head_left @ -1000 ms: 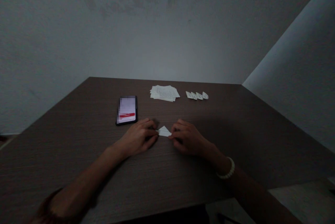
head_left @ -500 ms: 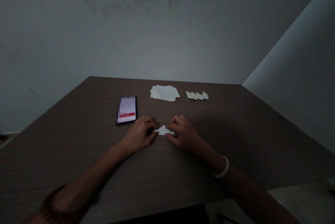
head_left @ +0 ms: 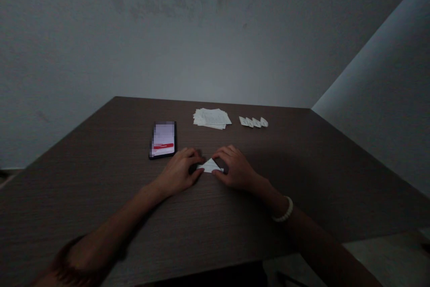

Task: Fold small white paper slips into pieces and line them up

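Observation:
A small white piece of folded paper (head_left: 209,166), peaked like a triangle above a flat strip, lies on the table between my hands. My left hand (head_left: 180,169) pinches its left end between thumb and fingers. At the other end, the thumb of my right hand (head_left: 236,168) presses the lower right edge, while the fingertips touch near the peak. Both hands are curled around the paper, and their fingertips partly cover its ends.
Left of the paper, a phone (head_left: 163,139) with a lit screen lies on the brown table (head_left: 215,229). Farther back is a stack of white paper sheets (head_left: 212,118). Several small folded papers (head_left: 253,122) sit in a row to its right. A wall (head_left: 215,54) rises behind the table.
My right fingers have lifted slightly and spread from the thumb, uncovering more of the paper's peak. My left hand stays almost still on its end.

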A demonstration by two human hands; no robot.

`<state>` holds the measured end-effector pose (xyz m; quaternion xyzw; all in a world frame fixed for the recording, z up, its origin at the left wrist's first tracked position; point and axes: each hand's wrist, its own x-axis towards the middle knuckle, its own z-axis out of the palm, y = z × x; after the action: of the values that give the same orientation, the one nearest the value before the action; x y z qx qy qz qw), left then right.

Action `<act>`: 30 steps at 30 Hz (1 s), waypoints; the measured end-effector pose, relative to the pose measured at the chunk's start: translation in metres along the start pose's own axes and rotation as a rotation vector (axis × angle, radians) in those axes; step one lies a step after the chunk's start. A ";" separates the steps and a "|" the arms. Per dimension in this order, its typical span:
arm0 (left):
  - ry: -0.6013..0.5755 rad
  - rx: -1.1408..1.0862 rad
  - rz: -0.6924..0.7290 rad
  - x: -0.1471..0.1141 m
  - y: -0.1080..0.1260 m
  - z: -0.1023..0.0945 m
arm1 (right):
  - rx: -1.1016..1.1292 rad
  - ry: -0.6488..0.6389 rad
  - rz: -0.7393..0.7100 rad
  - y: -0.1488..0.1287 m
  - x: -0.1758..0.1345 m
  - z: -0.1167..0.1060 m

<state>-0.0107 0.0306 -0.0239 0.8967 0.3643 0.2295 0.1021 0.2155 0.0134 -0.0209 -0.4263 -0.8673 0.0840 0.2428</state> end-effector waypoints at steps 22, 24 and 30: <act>-0.037 -0.195 -0.135 0.004 0.007 -0.005 | 0.177 0.082 0.021 0.001 -0.003 0.010; -0.032 -0.204 -0.127 0.004 0.007 -0.006 | 0.164 0.081 0.030 0.001 -0.003 0.010; -0.004 -0.118 -0.164 0.005 0.005 -0.004 | 0.083 0.109 0.055 -0.003 -0.002 0.010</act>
<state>-0.0062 0.0311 -0.0173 0.8569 0.4220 0.2397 0.1739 0.2097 0.0106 -0.0289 -0.4435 -0.8366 0.1031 0.3045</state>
